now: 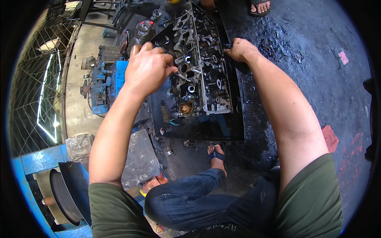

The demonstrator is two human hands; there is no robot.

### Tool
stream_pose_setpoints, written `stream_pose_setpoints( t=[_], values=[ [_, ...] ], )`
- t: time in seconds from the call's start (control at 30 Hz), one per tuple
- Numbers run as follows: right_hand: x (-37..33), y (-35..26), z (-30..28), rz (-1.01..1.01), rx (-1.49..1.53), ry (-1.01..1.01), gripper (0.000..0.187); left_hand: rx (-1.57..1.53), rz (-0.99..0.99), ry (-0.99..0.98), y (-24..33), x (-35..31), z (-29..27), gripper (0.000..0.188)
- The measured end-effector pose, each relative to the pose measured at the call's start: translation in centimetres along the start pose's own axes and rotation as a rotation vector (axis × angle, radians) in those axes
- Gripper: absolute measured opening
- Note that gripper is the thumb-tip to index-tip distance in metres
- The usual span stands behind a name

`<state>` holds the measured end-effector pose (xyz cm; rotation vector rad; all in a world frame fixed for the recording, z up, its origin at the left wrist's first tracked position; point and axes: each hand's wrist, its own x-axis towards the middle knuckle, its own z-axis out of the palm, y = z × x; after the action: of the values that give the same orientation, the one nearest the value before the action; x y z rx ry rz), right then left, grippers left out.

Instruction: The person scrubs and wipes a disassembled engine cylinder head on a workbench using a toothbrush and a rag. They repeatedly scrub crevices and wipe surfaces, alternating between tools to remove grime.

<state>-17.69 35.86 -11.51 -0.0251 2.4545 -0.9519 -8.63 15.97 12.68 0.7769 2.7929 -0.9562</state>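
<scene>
A grey metal cylinder head (201, 75) lies on a black metal tray (186, 133), with open ports and greasy valve-gear parts showing. My left hand (150, 65) is raised over its left side, the fingers curled in and the thumb pointing toward the ports. Whatever those fingers hold, if anything, is hidden. At the tray's right edge rests my right hand (241, 50), its fingers closed around something dark that I cannot make out. Just beyond my left hand stands a clear bottle (143, 32) with a red cap and dark contents.
To the left are a blue machine (117, 77) with a finned motor (110, 53) and a wire mesh screen (37, 87). A grey flat plate (139, 158) lies near my knee. Oily wet floor (274, 43) spreads rightward. Another person's foot (260, 7) is at the far edge.
</scene>
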Motion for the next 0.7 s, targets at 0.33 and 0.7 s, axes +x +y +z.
stream_pose_setpoints(
  t=[0.33,0.7],
  values=[
    [2.3,4.0,0.8,-0.041,-0.041,0.059,0.065,-0.618,-0.669,-0.231,2.4,-15.4,4.6,0.027],
    [2.3,1.9,1.4,-0.295,0.194,0.278,0.073,-1.010,-0.509,0.019,8.2,-17.9,7.2,0.024]
  ],
)
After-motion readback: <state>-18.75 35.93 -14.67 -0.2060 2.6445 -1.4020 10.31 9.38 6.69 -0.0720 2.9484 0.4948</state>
